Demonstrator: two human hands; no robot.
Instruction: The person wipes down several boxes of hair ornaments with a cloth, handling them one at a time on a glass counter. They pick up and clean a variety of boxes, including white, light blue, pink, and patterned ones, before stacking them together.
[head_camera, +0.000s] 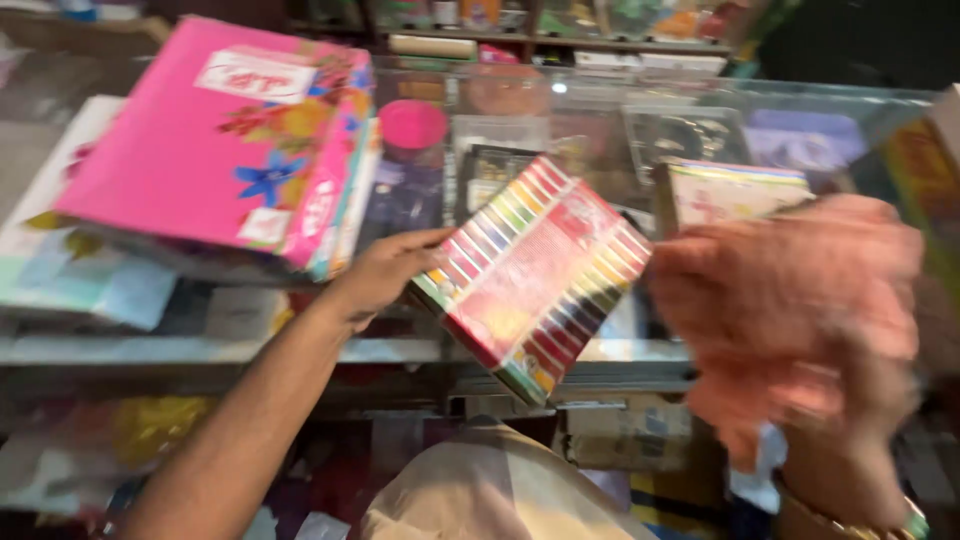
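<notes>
Hands worked over a glass counter (400, 350) with a box of coloured strips between them.

Left of the strip box (535, 275), a pink flowered packet (210, 140) topped a stack of flat packets on the counter, and a round pink lid (413, 125) sat behind the box's left corner. The left hand (385, 270) reached in from the lower left and gripped the strip box by its left edge, fingers curled under and thumb on top, holding it tilted above the counter front. Right of the box, the right hand (850, 440) was raised behind a bundle of peach cloth (790, 310), blurred by motion, so I could not tell how its fingers were set. Behind the cloth, a pale flat packet (735, 190) lay on the glass.
</notes>
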